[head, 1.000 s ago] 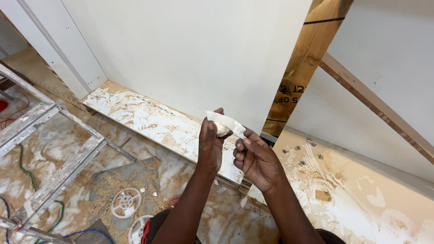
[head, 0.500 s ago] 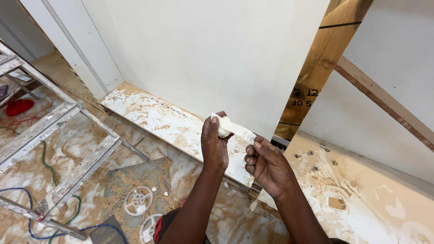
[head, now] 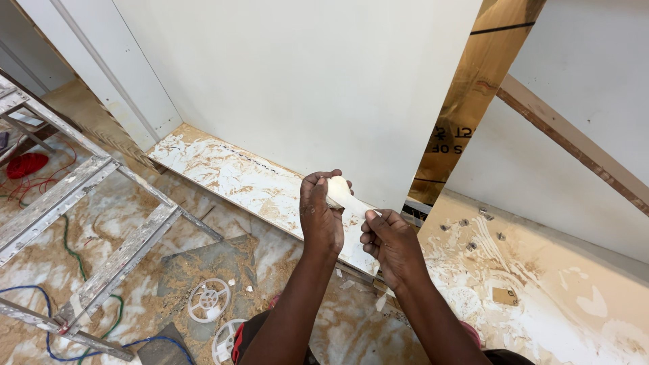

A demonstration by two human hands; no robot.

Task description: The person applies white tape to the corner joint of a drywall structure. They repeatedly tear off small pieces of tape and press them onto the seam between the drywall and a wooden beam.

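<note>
Both hands raised in front of a tall white wall panel (head: 304, 81). Left hand (head: 322, 215) closed around a soft off-white lump of filler putty (head: 336, 190), fingers curled over its rounded top. Right hand (head: 390, 242) just beside it and lower, thumb and fingertips pinched shut on the thin stretched tail of the same putty, which runs as a pale strip from one hand to the other. Putty held in mid-air, above the edge of a low sawdust-smeared white baseboard panel (head: 230, 176) lying along the foot of the wall. To the right, a bare brown wooden upright (head: 473, 101) and a slanted wooden batten (head: 574, 145) against another white board. Lower right, a pale chipboard floor panel (head: 554, 297) streaked with white, a few small metal screws (head: 473, 233) scattered on it. To the left, a paint-spattered aluminium ladder (head: 88, 230) lying over a marble-patterned floor (head: 40, 270), with blue and green cables (head: 67, 324) beneath it, a red coil of wire (head: 27, 164) further off, and two white round plastic spools (head: 208, 300) near the forearms.
</note>
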